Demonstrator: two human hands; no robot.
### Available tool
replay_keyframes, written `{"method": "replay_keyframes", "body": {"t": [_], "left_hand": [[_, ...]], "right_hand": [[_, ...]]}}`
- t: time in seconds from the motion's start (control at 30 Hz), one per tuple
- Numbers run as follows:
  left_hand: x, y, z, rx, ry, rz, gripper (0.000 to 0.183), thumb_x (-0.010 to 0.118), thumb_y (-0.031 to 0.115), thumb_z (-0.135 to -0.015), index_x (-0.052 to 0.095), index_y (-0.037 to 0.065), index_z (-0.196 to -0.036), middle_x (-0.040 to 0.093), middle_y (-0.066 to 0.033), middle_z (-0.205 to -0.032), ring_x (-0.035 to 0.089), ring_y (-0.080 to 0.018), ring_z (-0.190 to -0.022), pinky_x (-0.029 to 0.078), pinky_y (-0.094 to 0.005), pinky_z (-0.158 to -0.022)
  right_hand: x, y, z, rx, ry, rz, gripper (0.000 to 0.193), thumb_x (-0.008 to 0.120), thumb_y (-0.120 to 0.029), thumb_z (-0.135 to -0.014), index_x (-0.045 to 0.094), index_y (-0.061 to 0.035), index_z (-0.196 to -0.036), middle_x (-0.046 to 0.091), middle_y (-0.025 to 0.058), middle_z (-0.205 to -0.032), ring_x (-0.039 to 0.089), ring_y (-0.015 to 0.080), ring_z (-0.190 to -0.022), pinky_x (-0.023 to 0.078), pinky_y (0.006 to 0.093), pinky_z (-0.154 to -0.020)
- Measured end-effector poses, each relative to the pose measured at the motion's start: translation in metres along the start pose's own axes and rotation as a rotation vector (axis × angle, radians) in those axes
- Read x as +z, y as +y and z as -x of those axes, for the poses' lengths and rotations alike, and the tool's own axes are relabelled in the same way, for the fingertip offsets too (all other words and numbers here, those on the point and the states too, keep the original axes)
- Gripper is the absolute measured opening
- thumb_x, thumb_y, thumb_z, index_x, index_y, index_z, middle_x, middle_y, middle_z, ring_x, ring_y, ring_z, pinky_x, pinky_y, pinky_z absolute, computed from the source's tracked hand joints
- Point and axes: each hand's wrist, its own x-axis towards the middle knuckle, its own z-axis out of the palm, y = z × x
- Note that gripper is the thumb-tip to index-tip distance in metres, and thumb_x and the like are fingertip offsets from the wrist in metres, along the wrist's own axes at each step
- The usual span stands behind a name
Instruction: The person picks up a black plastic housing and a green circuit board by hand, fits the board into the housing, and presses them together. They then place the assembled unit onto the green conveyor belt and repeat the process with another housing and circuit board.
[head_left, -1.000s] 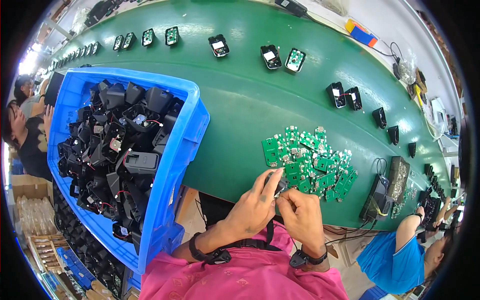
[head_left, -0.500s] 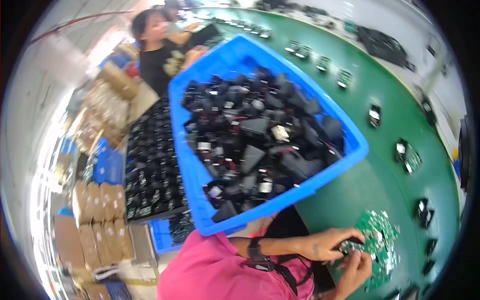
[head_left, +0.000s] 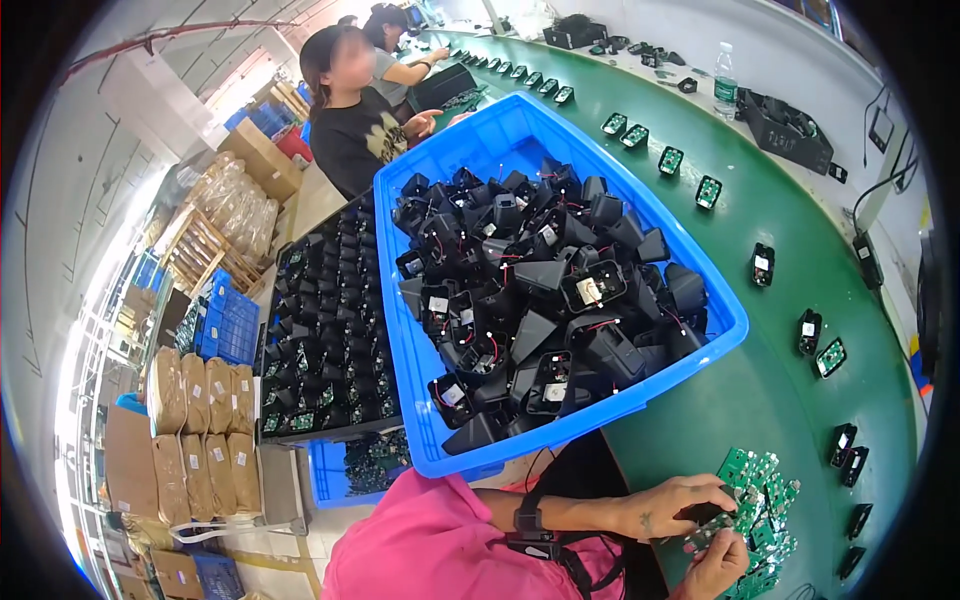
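Observation:
My left hand (head_left: 665,508), with a dark band on its wrist, closes around a small black plastic housing (head_left: 698,511) at the lower right. Just below it, my right hand (head_left: 724,566) pinches a green circuit board (head_left: 704,535) against the housing's side. Whether the board sits inside the housing is hidden by my fingers. Beside both hands spreads a pile of green circuit boards (head_left: 765,510) on the green table (head_left: 670,410). A large blue tub (head_left: 590,405), full of black housings with red wires and white connectors, lies left of and beyond my hands.
Black housings and boards, such as one housing (head_left: 762,264), line the table in a curved row. A black tray (head_left: 318,432) of housings stands left of the tub. A co-worker (head_left: 350,140) is beyond it. A water bottle (head_left: 725,82) stands at the back.
The view has shifted a little and become sharper. Both hands stay close together over the housing and board, with the fingers slightly rearranged. The co-worker's hands have moved a little.

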Motion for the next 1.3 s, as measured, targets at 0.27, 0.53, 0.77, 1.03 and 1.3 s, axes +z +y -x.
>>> {"method": "replay_keyframes", "body": {"t": [0.27, 0.53, 0.77, 1.03, 1.3], "left_hand": [[0.008, -0.009, -0.005, 0.109, 0.206, -0.041, 0.047, 0.064, -0.003, -0.085, 0.057, 0.010, -0.130, 0.055, -0.0201, -0.129, 0.061, -0.0362, -0.110, 0.049, -0.0393, -0.090], [0.009, -0.004, -0.001, 0.078, 0.159, -0.010, 0.056, 0.051, -0.011, -0.085, 0.051, 0.003, -0.139, 0.058, -0.0185, -0.129, 0.060, -0.0357, -0.112, 0.047, -0.0384, -0.094], [-0.010, 0.012, 0.000, -0.139, -0.069, 0.166, 0.057, 0.050, -0.005, -0.086, 0.046, 0.002, -0.142, 0.057, -0.0190, -0.131, 0.057, -0.0329, -0.118, 0.045, -0.0378, -0.096], [-0.005, 0.014, -0.001, -0.292, -0.011, 0.238, 0.037, 0.043, 0.001, -0.095, 0.042, 0.000, -0.132, 0.064, -0.0127, -0.099, 0.066, -0.0162, -0.066, 0.054, -0.0301, -0.061], [0.003, 0.013, -0.003, -0.242, -0.014, 0.186, 0.038, 0.044, 0.000, -0.094, 0.042, 0.000, -0.132, 0.062, -0.0139, -0.095, 0.065, -0.0171, -0.064, 0.054, -0.0318, -0.059]], "right_hand": [[0.005, -0.026, 0.014, -0.036, -0.158, 0.017, 0.034, 0.055, -0.026, -0.100, 0.065, 0.0030, -0.086, 0.062, 0.0224, -0.075, 0.058, 0.0369, -0.065, 0.046, 0.0438, -0.062], [0.010, -0.009, 0.009, -0.101, -0.076, 0.091, 0.036, 0.056, -0.029, -0.100, 0.068, 0.0040, -0.095, 0.065, 0.0253, -0.082, 0.061, 0.0397, -0.072, 0.047, 0.0465, -0.066], [0.010, -0.005, 0.005, -0.125, -0.032, 0.164, 0.036, 0.058, -0.031, -0.099, 0.071, 0.0018, -0.094, 0.067, 0.0243, -0.083, 0.062, 0.0413, -0.074, 0.048, 0.0468, -0.066], [0.016, -0.006, 0.002, -0.080, -0.053, 0.233, 0.035, 0.059, -0.032, -0.099, 0.070, 0.0016, -0.100, 0.068, 0.0235, -0.087, 0.064, 0.0405, -0.077, 0.050, 0.0449, -0.069], [0.037, 0.004, 0.005, -0.071, 0.110, -0.079, 0.039, 0.054, -0.031, -0.100, 0.063, 0.0050, -0.113, 0.067, 0.0250, -0.100, 0.065, 0.0361, -0.088, 0.052, 0.0428, -0.078]]}}
